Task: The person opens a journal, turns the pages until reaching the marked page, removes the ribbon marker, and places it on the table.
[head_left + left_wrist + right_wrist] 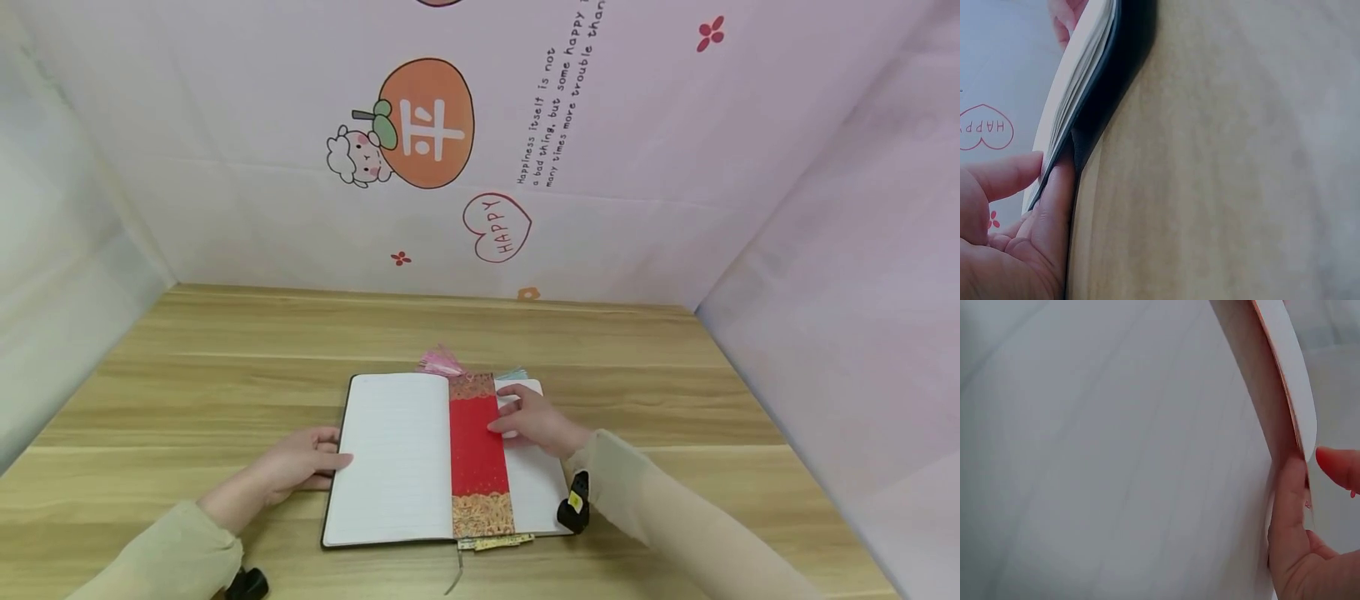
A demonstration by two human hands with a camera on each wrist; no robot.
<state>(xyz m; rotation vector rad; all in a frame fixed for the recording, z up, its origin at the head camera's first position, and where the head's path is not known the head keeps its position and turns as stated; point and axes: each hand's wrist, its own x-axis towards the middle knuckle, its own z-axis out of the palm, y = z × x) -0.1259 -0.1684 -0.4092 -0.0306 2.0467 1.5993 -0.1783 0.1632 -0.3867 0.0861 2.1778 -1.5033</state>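
An open notebook [390,454] with lined white pages and a dark cover lies on the wooden table. My left hand [303,460] holds its left edge, thumb on the page and fingers under the cover [1100,94]. Along the right side of the fold lies a red bookmark [477,446] with gold patterned ends and a pink tassel [441,363] at the top. My right hand [536,419] holds the bookmark's right edge, which stands raised off the page in the right wrist view. A finger [1291,506] is behind that edge, with the thumb on the other side.
A pale blue tassel [513,374] shows beyond the notebook's top edge. Yellowish patterned strips [498,542] and a thin grey ribbon [458,571] stick out at the bottom. Wooden tabletop [225,375] surrounds the notebook, with printed cloth walls [615,225] behind and at both sides.
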